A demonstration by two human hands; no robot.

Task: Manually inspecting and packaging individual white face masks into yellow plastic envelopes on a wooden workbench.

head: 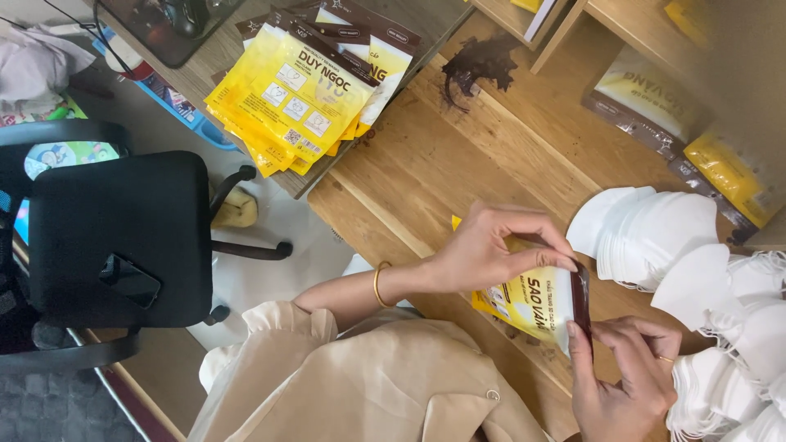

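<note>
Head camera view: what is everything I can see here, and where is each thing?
Held packet: one, yellow and white with a dark strip along its end, between both hands above the wooden table.
Packet stack: many, yellow, fanned on the table's upper left part.
White masks: a large pile, right side.
Wrapped bundles: a few, yellow and clear, upper right.
Dark tangle: one, brown-black, top centre of the table.
Office chair: one, black, left, with a dark phone on its seat.
Left hand: pinching the packet's top edge; gold bangle on the wrist.
Right hand: pinching the dark strip.
</note>
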